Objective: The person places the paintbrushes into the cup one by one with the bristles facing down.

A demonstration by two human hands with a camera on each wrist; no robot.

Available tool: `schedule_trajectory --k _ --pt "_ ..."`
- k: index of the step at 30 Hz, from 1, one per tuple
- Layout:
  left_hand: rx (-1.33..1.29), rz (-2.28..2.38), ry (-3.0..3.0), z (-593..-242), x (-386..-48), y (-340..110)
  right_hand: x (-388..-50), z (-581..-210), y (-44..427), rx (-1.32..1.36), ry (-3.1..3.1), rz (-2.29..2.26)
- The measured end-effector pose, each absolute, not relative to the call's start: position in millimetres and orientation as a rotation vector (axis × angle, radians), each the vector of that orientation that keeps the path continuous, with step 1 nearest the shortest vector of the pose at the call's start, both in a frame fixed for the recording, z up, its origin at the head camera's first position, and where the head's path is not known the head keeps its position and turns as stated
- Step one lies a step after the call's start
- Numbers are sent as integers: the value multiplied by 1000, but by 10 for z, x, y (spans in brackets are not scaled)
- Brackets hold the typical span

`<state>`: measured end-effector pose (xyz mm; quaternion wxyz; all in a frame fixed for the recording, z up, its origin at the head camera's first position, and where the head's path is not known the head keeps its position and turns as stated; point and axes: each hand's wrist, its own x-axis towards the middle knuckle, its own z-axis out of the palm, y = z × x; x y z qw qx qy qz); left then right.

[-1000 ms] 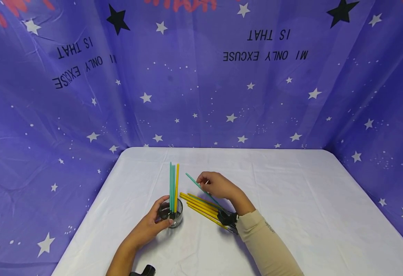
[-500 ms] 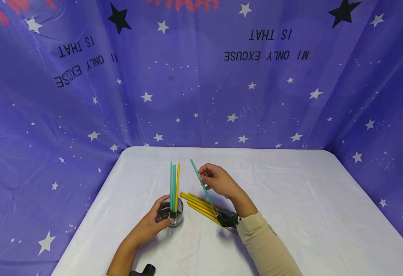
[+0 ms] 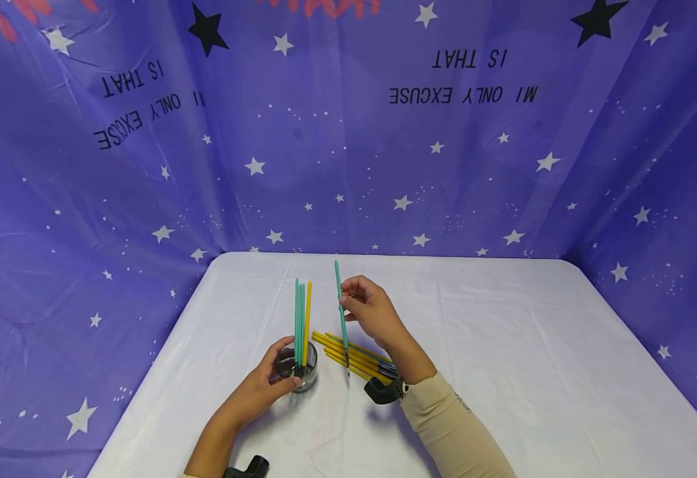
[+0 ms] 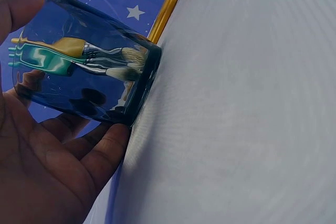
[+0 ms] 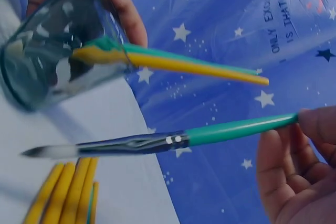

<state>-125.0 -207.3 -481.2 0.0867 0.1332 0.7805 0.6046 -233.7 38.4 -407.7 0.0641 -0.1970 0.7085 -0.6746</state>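
Observation:
My left hand (image 3: 266, 378) grips a dark-tinted glass cup (image 4: 63, 87) that stands on the table. Inside it several green paintbrushes (image 3: 298, 325) and a yellow paintbrush (image 3: 307, 318) stand with bristles down, handles rising above the rim. To the right of the cup, my right hand (image 3: 368, 309) pinches a green paintbrush (image 5: 236, 128) by its handle. That brush hangs nearly upright in the air, its pale, dark-tipped bristles (image 5: 50, 152) pointing down. Below it lies a bunch of yellow paintbrushes (image 3: 351, 357) with a green one among them.
White cloth covers the table (image 3: 504, 372). A purple star-printed curtain (image 3: 348, 166) hangs behind it and at both sides. A black wrist device (image 3: 384, 390) on the right arm sits over the brush ends; another black device (image 3: 249, 467) is by the left forearm.
The green paintbrush in my right hand has been lifted and swung from slanting over the bunch to nearly upright, a little nearer the cup. The left hand has stayed on the cup.

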Motion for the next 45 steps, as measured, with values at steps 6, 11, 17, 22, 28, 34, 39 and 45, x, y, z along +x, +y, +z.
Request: schedule_trajectory --k 6,11,17,22,28,34,39,45 --pt "408 1818 2311 -4812 -1251 -2075 -2283 -4018 266 -611 2046 -2206" --pt "333 1788 2328 -4810 -1248 -2070 -2227 -3971 198 -620 1950 -2344" --pt "320 1772 2332 -4813 -1249 -2070 -2182 -3912 129 -630 1879 -2429" --pt "316 1776 2325 -4806 -1248 -2068 -2170 -3920 55 -615 1856 -2440" --pt "297 1771 2330 -4799 -1244 -2069 -2156 -4048 -34 -582 1885 -2405" --pt "311 1770 2334 -4807 -1246 -2075 -2137 -4215 -109 -551 1948 -2319" --pt "329 1781 2322 -4814 -1254 -2080 -2120 -4297 -150 -502 1970 -2284" --pt "337 1784 2315 -4819 -1258 -2086 -2116 -4371 -183 -478 1973 -2245"
